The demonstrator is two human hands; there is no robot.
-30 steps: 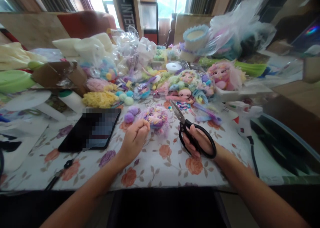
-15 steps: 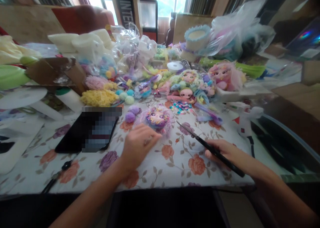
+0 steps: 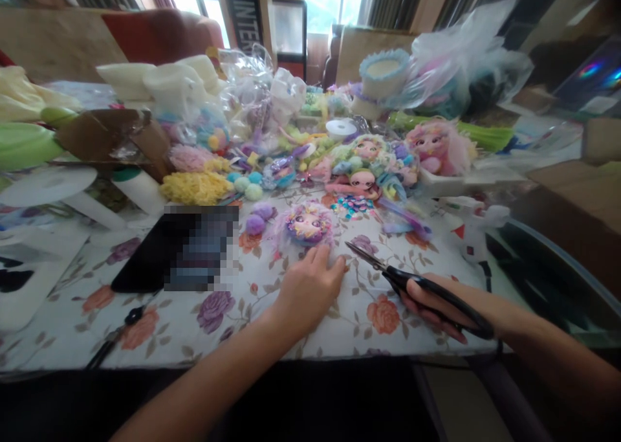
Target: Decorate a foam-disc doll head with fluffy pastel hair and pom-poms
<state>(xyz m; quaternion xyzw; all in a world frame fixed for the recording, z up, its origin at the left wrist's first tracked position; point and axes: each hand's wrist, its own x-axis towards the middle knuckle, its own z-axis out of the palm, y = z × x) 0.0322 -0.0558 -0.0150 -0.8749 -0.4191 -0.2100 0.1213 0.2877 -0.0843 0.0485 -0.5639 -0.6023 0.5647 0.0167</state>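
Observation:
My right hand (image 3: 436, 303) grips black-handled scissors (image 3: 417, 285), laid low over the floral tablecloth (image 3: 310, 325) with the blades pointing left. My left hand (image 3: 310, 287) rests palm down on the cloth, fingers together, just below a purple-haired doll head (image 3: 306, 224). The fingertips of that hand nearly touch the doll's hair and sit close to the scissor tips. Two purple pom-poms (image 3: 257, 219) lie left of the doll head.
A black tablet (image 3: 179, 248) lies at the left, and a dark tool (image 3: 114, 335) lies near the table's front edge. Dolls (image 3: 369, 164), pom-poms, a yellow fluffy pile (image 3: 194, 187) and plastic bags crowd the back. A white glue gun (image 3: 473, 232) lies at the right.
My right hand lowered the scissors from upright to flat near the table. My left hand opened from a fist and slid right, below the doll head.

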